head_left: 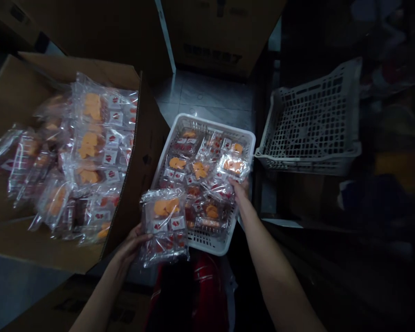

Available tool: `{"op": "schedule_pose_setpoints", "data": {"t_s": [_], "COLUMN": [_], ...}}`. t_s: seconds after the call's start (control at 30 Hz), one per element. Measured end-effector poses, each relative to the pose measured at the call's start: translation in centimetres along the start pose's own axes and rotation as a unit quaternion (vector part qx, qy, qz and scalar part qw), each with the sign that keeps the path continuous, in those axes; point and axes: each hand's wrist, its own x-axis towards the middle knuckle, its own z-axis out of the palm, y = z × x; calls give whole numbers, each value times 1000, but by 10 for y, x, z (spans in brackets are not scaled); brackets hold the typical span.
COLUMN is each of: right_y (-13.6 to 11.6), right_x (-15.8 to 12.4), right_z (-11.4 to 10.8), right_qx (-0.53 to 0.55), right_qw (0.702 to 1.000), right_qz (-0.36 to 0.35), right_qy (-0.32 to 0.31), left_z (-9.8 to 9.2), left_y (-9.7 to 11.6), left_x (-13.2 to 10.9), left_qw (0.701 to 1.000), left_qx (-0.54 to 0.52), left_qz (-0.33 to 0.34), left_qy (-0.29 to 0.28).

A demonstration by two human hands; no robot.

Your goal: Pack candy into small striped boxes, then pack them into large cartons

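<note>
My left hand grips the edge of a clear plastic packet, held up over the near left corner of a white plastic basket. Orange pieces, small white packets with a red mark and red pieces show through its film. Inside the basket lie several similar packets. My right hand is at the basket's right side, its fingers closed on another clear packet with orange pieces; part of the fingers is hidden by the film.
At the left stands an open cardboard box with many similar packets piled inside. A grey slatted crate sits at the right. Large cardboard cartons stand at the back, and tiled floor shows between them and the basket.
</note>
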Motion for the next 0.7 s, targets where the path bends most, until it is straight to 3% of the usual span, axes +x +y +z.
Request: {"op": "schedule_pose_setpoints", "data": {"t_s": [0.07,0.17,0.4,0.53,0.7], "right_y": [-8,-18,-36,-53,-74], "right_x": [-18,-65,-226,-304,-396], "right_z": [-15,-33,-55,-78,-119], "right_qx": [1,-3,21,50,74], "right_qw": [1000,996,979,980,986], "right_qz": [12,51,61,19,-46], "right_qy": [-8,-69,-193,-193,-141], "left_z": [12,37,102,115,110], "left_y": [7,17,16,3,-14], "left_x": [-2,-11,-72,-124,-197], "left_qw": [1000,997,982,976,963], "left_qx": [-3,4,47,80,135], "left_qz": [9,19,16,37,53], "left_qy": [-23,-70,-181,-198,-229]}}
